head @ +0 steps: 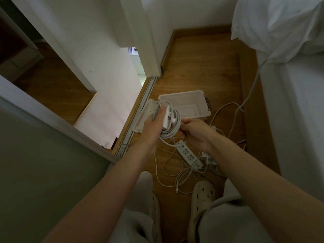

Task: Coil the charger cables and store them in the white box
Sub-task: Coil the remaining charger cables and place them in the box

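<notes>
Left of centre frame, a white lid (144, 118) lies on the wooden floor (201, 58), touching the white box (185, 99), which stands open just right of it. In front of both, the left hand (153, 128) is curled round a charger adapter (166, 120) and the coiled cable (172, 133). The right hand (196, 134) pinches the coil's right edge. Below the hands, a power strip (188, 154) and loose cables (177, 179) lie tangled on the floor. A bed (289, 102) fills the right edge.
</notes>
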`<state>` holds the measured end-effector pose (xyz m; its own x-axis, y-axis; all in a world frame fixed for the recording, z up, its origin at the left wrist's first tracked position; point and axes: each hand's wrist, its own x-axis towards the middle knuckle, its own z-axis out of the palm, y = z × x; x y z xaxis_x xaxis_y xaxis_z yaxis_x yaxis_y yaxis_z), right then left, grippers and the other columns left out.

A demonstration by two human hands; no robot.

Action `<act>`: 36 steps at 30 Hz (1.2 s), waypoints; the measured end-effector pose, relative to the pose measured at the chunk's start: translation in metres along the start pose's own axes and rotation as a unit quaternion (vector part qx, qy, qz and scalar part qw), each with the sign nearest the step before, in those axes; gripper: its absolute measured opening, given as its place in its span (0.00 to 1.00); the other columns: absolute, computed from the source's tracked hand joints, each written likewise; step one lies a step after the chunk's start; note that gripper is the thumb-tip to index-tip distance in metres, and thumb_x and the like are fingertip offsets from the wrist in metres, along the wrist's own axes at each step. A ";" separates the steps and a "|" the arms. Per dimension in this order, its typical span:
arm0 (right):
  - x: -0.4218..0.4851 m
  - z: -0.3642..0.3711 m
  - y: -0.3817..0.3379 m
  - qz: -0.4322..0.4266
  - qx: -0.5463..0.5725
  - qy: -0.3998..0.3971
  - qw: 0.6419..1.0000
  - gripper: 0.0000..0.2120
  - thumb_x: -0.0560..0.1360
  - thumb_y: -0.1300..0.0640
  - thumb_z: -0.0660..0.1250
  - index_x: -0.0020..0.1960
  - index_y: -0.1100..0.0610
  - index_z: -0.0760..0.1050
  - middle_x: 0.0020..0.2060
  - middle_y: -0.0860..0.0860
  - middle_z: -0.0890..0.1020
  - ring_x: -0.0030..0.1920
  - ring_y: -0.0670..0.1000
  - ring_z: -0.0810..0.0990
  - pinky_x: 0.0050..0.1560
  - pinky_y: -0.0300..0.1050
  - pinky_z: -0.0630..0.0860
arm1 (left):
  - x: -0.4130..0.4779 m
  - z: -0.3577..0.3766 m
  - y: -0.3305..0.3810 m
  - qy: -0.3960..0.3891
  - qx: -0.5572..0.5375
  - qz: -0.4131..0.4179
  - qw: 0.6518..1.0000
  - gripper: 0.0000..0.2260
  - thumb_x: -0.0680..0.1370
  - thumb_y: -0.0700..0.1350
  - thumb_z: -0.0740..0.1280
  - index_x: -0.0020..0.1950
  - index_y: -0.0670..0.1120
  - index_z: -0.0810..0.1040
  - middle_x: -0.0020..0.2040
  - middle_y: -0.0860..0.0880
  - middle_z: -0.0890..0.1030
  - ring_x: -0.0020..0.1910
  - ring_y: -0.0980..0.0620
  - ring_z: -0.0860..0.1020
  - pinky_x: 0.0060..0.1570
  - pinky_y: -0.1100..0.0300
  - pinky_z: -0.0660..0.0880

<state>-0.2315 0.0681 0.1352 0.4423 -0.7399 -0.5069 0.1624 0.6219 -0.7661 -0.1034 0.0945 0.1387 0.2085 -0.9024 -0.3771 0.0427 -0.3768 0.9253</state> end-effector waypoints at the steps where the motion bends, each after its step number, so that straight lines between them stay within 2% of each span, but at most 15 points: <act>1: 0.000 0.000 0.001 -0.005 0.009 0.007 1.000 0.12 0.80 0.66 0.55 0.58 0.67 0.75 0.39 0.55 0.78 0.34 0.47 0.73 0.36 0.37 0.68 | 0.000 0.000 0.000 -0.004 -0.004 -0.008 1.000 0.23 0.77 0.61 0.59 0.60 0.45 0.77 0.51 0.42 0.83 0.45 0.47 0.82 0.39 0.56 0.79; 4: 0.002 0.000 0.006 -0.036 -0.029 0.087 0.995 0.10 0.77 0.65 0.63 0.57 0.63 0.76 0.47 0.57 0.81 0.43 0.49 0.78 0.42 0.40 0.75 | -0.001 0.001 0.002 -0.012 -0.034 -0.031 0.999 0.24 0.78 0.61 0.58 0.60 0.44 0.77 0.49 0.41 0.82 0.39 0.50 0.81 0.32 0.60 0.77; 7: 0.003 -0.001 0.008 -0.063 -0.063 0.156 0.984 0.11 0.73 0.65 0.69 0.53 0.57 0.74 0.47 0.57 0.81 0.46 0.52 0.80 0.49 0.46 0.78 | -0.001 0.001 0.002 -0.016 -0.039 -0.035 0.999 0.24 0.78 0.61 0.57 0.61 0.44 0.77 0.50 0.41 0.82 0.39 0.50 0.80 0.32 0.60 0.77; 10: -0.002 0.002 0.005 -0.084 -0.075 0.127 0.985 0.07 0.75 0.66 0.66 0.45 0.54 0.75 0.43 0.54 0.81 0.45 0.50 0.79 0.49 0.44 0.78 | 0.001 0.001 0.000 0.004 0.000 -0.019 1.000 0.24 0.78 0.62 0.57 0.61 0.46 0.77 0.52 0.42 0.83 0.45 0.49 0.82 0.41 0.56 0.79; 13: -0.005 0.003 0.006 -0.067 -0.023 0.049 0.996 0.06 0.76 0.67 0.63 0.51 0.61 0.77 0.42 0.55 0.81 0.39 0.49 0.79 0.43 0.40 0.77 | 0.004 0.003 -0.003 0.038 0.035 -0.002 0.999 0.23 0.77 0.63 0.59 0.59 0.48 0.78 0.51 0.44 0.83 0.50 0.47 0.82 0.53 0.50 0.78; 16: -0.004 0.004 0.006 -0.064 -0.013 0.001 0.998 0.12 0.76 0.68 0.62 0.60 0.67 0.73 0.47 0.60 0.79 0.43 0.54 0.79 0.50 0.47 0.77 | 0.004 0.005 -0.001 0.046 0.031 -0.019 0.998 0.25 0.75 0.64 0.60 0.57 0.45 0.80 0.50 0.43 0.83 0.48 0.46 0.82 0.52 0.50 0.79; 19: -0.005 0.010 0.008 -0.085 -0.019 0.064 0.994 0.15 0.77 0.66 0.62 0.63 0.61 0.68 0.52 0.60 0.80 0.51 0.57 0.80 0.57 0.53 0.77 | 0.004 0.008 0.000 0.055 0.035 -0.013 0.998 0.24 0.76 0.62 0.60 0.57 0.44 0.79 0.50 0.44 0.83 0.48 0.47 0.82 0.50 0.52 0.79; 21: -0.008 0.014 0.011 -0.143 -0.082 0.133 0.977 0.14 0.80 0.62 0.57 0.64 0.55 0.63 0.49 0.58 0.80 0.49 0.56 0.81 0.53 0.49 0.80 | 0.002 0.011 0.000 0.060 0.054 0.006 0.997 0.20 0.78 0.60 0.60 0.57 0.45 0.79 0.50 0.45 0.83 0.48 0.49 0.82 0.49 0.55 0.79; 23: -0.016 0.021 0.014 -0.231 -0.150 0.149 0.950 0.11 0.82 0.57 0.52 0.64 0.52 0.61 0.43 0.55 0.79 0.41 0.51 0.81 0.38 0.36 0.79 | 0.001 0.015 0.000 0.061 0.063 0.021 0.996 0.16 0.78 0.58 0.59 0.54 0.49 0.78 0.50 0.46 0.82 0.48 0.50 0.81 0.49 0.55 0.79; 24: -0.018 0.024 0.016 -0.272 -0.179 0.132 0.936 0.11 0.82 0.55 0.52 0.64 0.51 0.61 0.45 0.55 0.79 0.39 0.48 0.81 0.32 0.32 0.77 | 0.001 0.016 0.000 0.064 0.062 0.027 0.996 0.14 0.79 0.58 0.59 0.53 0.50 0.77 0.49 0.47 0.81 0.48 0.51 0.80 0.49 0.55 0.79; 27: -0.014 0.023 0.022 -0.322 -0.268 0.097 0.903 0.11 0.80 0.57 0.59 0.61 0.51 0.65 0.54 0.58 0.76 0.44 0.50 0.81 0.35 0.31 0.78 | 0.000 0.017 0.001 0.080 0.042 0.026 0.996 0.13 0.79 0.58 0.59 0.53 0.51 0.75 0.45 0.51 0.79 0.44 0.56 0.78 0.43 0.59 0.77; 30: -0.011 0.020 0.020 -0.300 -0.312 0.091 0.897 0.06 0.79 0.59 0.60 0.55 0.52 0.66 0.50 0.58 0.78 0.44 0.50 0.80 0.35 0.29 0.77 | 0.000 0.015 -0.003 0.090 0.053 0.029 0.994 0.13 0.79 0.57 0.58 0.53 0.50 0.75 0.44 0.52 0.78 0.43 0.56 0.77 0.41 0.61 0.76; 33: -0.013 0.022 0.018 -0.280 -0.343 0.101 0.891 0.05 0.80 0.60 0.58 0.53 0.51 0.65 0.53 0.59 0.76 0.49 0.53 0.79 0.33 0.29 0.75 | -0.001 0.016 -0.003 0.082 0.075 0.048 0.993 0.11 0.79 0.56 0.58 0.51 0.52 0.76 0.44 0.53 0.78 0.45 0.54 0.77 0.43 0.60 0.76; 35: -0.017 0.025 0.019 -0.275 -0.415 0.157 0.853 0.04 0.80 0.59 0.57 0.53 0.50 0.65 0.55 0.56 0.72 0.56 0.54 0.73 0.44 0.32 0.73 | 0.001 0.018 -0.001 0.076 0.099 0.064 0.990 0.10 0.79 0.57 0.58 0.49 0.54 0.75 0.42 0.55 0.77 0.44 0.55 0.77 0.43 0.60 0.76; 36: -0.021 0.025 0.018 -0.271 -0.465 0.201 0.819 0.04 0.80 0.58 0.58 0.54 0.51 0.66 0.56 0.55 0.70 0.59 0.54 0.69 0.52 0.38 0.72 | 0.003 0.018 0.000 0.074 0.123 0.074 0.987 0.10 0.79 0.57 0.58 0.50 0.54 0.74 0.42 0.56 0.77 0.44 0.56 0.77 0.42 0.60 0.76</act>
<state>-0.2155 0.1011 0.1416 0.1702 -0.9835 0.0615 -0.5854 -0.1511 -0.7965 -0.1208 0.0881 0.1370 0.3352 -0.9181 -0.2115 -0.2328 -0.2983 0.9257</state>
